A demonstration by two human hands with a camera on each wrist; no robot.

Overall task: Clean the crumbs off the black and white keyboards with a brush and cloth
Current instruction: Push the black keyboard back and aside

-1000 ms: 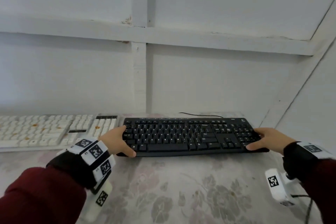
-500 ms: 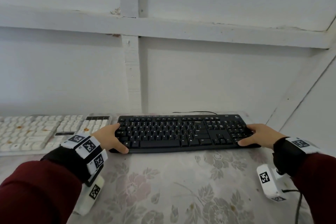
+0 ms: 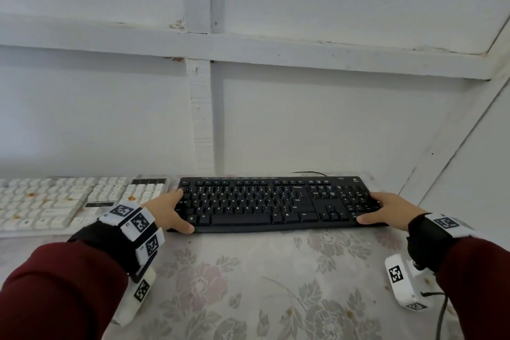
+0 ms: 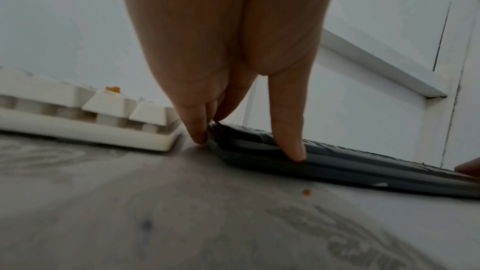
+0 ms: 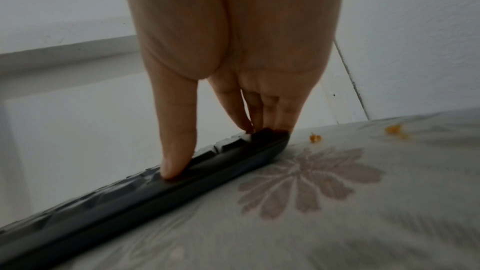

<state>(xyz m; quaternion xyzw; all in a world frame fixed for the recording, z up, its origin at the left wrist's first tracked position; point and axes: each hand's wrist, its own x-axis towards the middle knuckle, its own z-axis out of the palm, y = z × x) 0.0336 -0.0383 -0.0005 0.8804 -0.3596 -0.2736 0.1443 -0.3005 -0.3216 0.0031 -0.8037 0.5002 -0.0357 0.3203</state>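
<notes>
the flowered tablecloth (image 3: 248,284) fills the tabletop under a white panelled wall (image 3: 331,119), and two keyboards lie on it end to end against that wall. the black keyboard (image 3: 276,204) sits in front of the person, its left end just beside the right end of the white keyboard (image 3: 55,201), which runs out of view to the left. the left hand (image 3: 168,211) grips the black board's left end, thumb on the front edge and fingers curled round the side; the right hand (image 3: 392,208) clamps the right end the same way. the black keys look clean from here, while the white keys carry orange crumbs (image 3: 31,194), so i'd judge the black one is being set in place and the white one is yet to be done. neither brush nor cloth shows anywhere, so the next move calls for letting go and finding them. count: two keyboards, two hands, one stray crumb (image 4: 306,192) by the black board's front edge, and two small bits (image 5: 315,137) off its right end
</notes>
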